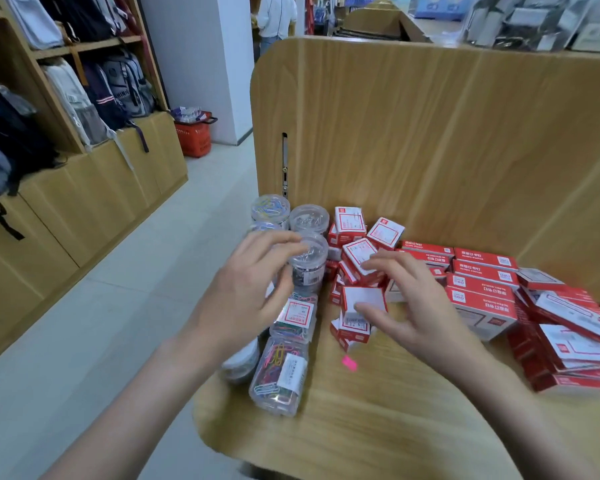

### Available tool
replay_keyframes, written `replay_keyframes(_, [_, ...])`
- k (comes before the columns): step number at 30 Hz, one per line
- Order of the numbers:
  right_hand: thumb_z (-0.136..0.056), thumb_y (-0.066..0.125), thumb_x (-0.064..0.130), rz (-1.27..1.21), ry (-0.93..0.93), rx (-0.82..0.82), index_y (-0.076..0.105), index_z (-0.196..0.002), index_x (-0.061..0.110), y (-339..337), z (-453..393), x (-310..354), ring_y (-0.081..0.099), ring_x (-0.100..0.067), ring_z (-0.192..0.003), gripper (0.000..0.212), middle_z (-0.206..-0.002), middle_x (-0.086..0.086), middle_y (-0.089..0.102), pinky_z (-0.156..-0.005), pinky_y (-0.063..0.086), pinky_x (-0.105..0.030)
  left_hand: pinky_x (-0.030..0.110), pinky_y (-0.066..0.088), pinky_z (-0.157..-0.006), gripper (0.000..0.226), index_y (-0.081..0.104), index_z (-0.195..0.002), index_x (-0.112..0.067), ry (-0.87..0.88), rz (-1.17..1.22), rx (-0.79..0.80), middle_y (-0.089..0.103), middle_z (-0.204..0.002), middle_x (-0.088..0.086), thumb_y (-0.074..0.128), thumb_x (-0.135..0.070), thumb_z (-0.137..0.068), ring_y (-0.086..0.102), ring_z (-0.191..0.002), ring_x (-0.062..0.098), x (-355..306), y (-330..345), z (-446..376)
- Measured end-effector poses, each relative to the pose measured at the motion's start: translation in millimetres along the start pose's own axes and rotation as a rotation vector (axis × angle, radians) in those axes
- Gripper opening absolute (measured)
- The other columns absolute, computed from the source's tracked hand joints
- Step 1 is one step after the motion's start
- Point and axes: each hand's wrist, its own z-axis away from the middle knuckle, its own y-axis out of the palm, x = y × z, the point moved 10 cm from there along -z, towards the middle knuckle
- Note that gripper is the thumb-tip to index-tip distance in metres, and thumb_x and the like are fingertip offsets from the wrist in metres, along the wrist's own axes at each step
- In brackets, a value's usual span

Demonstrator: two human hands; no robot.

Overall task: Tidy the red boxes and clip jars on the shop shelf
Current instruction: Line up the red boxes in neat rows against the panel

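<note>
Head: clip jar [309, 261] at left grip [246, 292].

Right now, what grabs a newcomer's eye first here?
The jumble of red boxes across the wooden shelf, toppling at right. Next, the clear clip jars along its left edge, some lying down. Above them, the left hand is at an upright jar; the right hand hovers over small boxes.
</note>
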Motion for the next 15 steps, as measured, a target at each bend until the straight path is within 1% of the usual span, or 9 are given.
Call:
replay_keyframes(1, [-0.075,0.054,0.053,0.055,-0.01,0.017,0.052,-0.113,0.022,9,11,1,0.042,-0.018,-0.113,0.049,-0.122,-0.003,0.048,-0.097,0.029,-0.019,0.016,0.034,-0.096,0.033,0.062,-0.111,-0.006,0.021,0.007,0.022,0.059,-0.113,0.006,0.041,-0.013,-0.088,0.051,-0.106,0.016,-8,5,6])
replay_keyframes(2, [-0.072,0.055,0.054,0.131,-0.016,0.016,0.051,-0.113,0.023,17,18,1,0.039,-0.02,-0.116,0.051,-0.126,-0.005,0.045,-0.098,0.032,-0.026,0.017,0.036,-0.095,0.032,0.062,-0.111,-0.006,0.035,0.017,0.048,0.059,-0.113,0.006,0.041,-0.012,-0.088,0.052,-0.105,0.016,-12,11,11])
replay_keyframes(3, [-0.07,0.056,0.054,0.206,-0.005,-0.017,0.051,-0.111,0.023,21,22,0,0.037,-0.024,-0.117,0.052,-0.128,-0.008,0.044,-0.096,0.035,-0.035,0.019,0.038,-0.093,0.031,0.062,-0.111,-0.007,0.041,0.028,0.073,0.059,-0.114,0.005,0.042,-0.012,-0.087,0.053,-0.105,0.016,-16,16,17])
replay_keyframes(5, [-0.066,0.068,0.051,0.283,0.082,-0.128,0.054,-0.108,0.022,16,25,-3,0.036,-0.029,-0.113,0.053,-0.127,-0.011,0.043,-0.087,0.041,-0.043,0.023,0.043,-0.087,0.03,0.061,-0.111,-0.01,0.035,0.042,0.119,0.058,-0.115,0.002,0.042,-0.013,-0.087,0.055,-0.103,0.014,-17,25,27])
replay_keyframes(6, [-0.063,0.073,0.049,0.292,0.128,-0.168,0.054,-0.109,0.021,14,26,-4,0.036,-0.029,-0.108,0.057,-0.125,-0.009,0.041,-0.084,0.042,-0.043,0.023,0.044,-0.084,0.03,0.062,-0.11,-0.01,0.03,0.039,0.134,0.058,-0.115,0.002,0.042,-0.014,-0.087,0.055,-0.102,0.013,-16,27,31])
replay_keyframes(8, [-0.061,0.076,0.048,0.282,0.199,-0.175,0.05,-0.115,0.021,22,31,-6,0.038,-0.028,-0.1,0.066,-0.121,-0.006,0.033,-0.081,0.045,-0.042,0.021,0.044,-0.08,0.031,0.063,-0.108,-0.01,0.032,0.02,0.159,0.059,-0.113,0.003,0.042,-0.014,-0.086,0.055,-0.098,0.013,-16,30,38])
replay_keyframes(11, [-0.067,0.072,0.045,0.169,0.293,-0.147,0.037,-0.126,0.027,49,40,-15,0.045,-0.034,-0.104,0.071,-0.13,-0.006,0.025,-0.087,0.046,-0.042,0.022,0.044,-0.079,0.031,0.063,-0.109,-0.01,0.023,0.011,0.176,0.06,-0.111,0.004,0.041,-0.014,-0.086,0.054,-0.097,0.012,-15,30,45])
replay_keyframes(13, [-0.069,0.072,0.035,0.104,0.312,-0.167,0.032,-0.129,0.03,59,38,-17,0.048,-0.036,-0.109,0.072,-0.133,-0.011,0.025,-0.088,0.048,-0.041,0.024,0.044,-0.078,0.031,0.063,-0.109,-0.011,0.006,0.011,0.178,0.06,-0.111,0.002,0.041,-0.015,-0.087,0.055,-0.097,0.012,-13,28,47])
replay_keyframes(15, [-0.068,0.073,0.024,0.037,0.314,-0.16,0.03,-0.128,0.032,65,34,-19,0.052,-0.036,-0.108,0.074,-0.134,-0.013,0.027,-0.085,0.05,-0.038,0.028,0.045,-0.076,0.031,0.063,-0.108,-0.012,-0.009,0.011,0.183,0.06,-0.112,0.001,0.041,-0.016,-0.087,0.055,-0.098,0.012,-12,26,49])
